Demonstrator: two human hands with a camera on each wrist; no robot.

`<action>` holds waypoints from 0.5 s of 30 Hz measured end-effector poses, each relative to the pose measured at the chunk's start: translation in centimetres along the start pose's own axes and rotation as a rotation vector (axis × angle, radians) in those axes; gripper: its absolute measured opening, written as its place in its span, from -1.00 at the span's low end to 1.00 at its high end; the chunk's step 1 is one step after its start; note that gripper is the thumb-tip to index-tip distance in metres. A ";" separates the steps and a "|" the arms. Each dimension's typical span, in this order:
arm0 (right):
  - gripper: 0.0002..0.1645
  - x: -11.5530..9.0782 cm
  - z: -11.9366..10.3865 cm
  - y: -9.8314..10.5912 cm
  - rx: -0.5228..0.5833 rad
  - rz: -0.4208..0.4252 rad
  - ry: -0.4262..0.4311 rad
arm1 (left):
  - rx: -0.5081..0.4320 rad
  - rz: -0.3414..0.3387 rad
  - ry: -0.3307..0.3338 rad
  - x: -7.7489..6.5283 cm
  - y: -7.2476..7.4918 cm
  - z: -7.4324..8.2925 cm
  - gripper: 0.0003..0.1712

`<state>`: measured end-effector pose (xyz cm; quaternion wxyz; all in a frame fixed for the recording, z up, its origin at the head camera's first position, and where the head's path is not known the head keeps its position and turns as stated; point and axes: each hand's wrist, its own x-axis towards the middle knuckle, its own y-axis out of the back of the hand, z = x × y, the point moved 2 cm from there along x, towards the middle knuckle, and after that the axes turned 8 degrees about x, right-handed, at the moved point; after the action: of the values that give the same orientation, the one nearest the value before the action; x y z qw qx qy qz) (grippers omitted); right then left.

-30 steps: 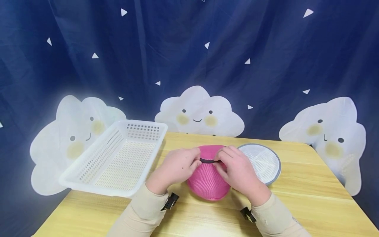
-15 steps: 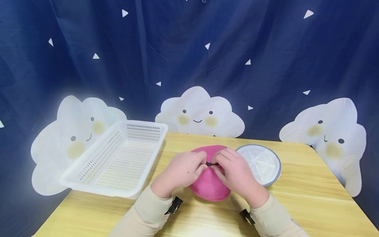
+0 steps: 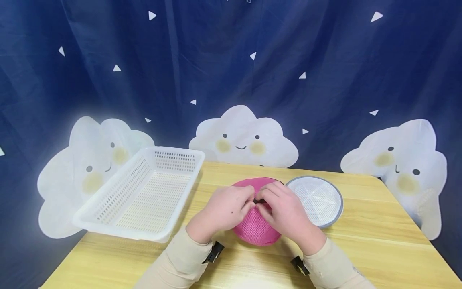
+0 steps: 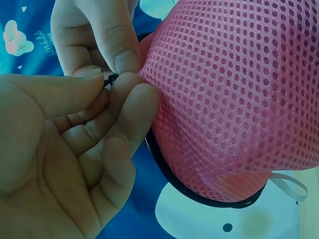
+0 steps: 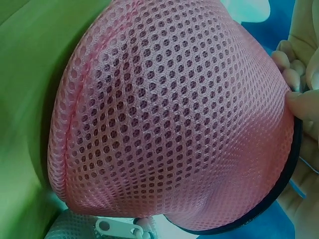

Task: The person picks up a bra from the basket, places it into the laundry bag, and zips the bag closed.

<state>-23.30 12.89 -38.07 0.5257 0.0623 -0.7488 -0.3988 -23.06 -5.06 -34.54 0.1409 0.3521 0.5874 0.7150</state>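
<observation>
A rounded pink mesh laundry bag (image 3: 256, 232) with black edging stands on the table, between both hands. At its top, my left hand (image 3: 226, 209) pinches the black edging (image 4: 113, 78) with thumb and fingers. Close beside it, my right hand (image 3: 288, 210) pinches the same edging, and the two sets of fingertips almost meet. In the right wrist view, the mesh side of the pink bag (image 5: 174, 109) fills most of the picture, with fingers at its right edge. What lies inside the pink bag is hidden.
A white slotted plastic basket (image 3: 197, 172) stands to the left on the wooden table (image 3: 382, 241). Just right of the pink bag lies a flat round white mesh bag (image 3: 317, 200) with a grey rim. Behind the table hangs a blue curtain (image 3: 223, 48) with clouds.
My left hand has slid right along the black edging toward my right hand, so less of the edging shows between them. The right hand has barely moved.
</observation>
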 end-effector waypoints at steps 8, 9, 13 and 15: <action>-0.78 0.1 0.0 0.0 -0.005 0.014 0.022 | 0.032 -0.015 0.028 0.0 -0.1 -0.1 -0.75; -0.77 0.1 0.0 0.0 -0.003 0.017 0.024 | 0.038 -0.017 0.032 0.0 -0.1 -0.1 -0.75; -0.75 0.1 0.0 0.1 0.006 0.022 0.031 | 0.059 -0.022 0.040 0.0 -0.1 -0.4 -0.75; -0.75 0.1 0.1 0.2 0.008 0.018 0.025 | 0.065 -0.022 0.045 -0.1 -0.1 -0.6 -0.74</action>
<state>-23.33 13.01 -37.89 0.5384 0.0627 -0.7442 -0.3903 -23.41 -5.48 -34.71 0.1243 0.3339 0.6170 0.7017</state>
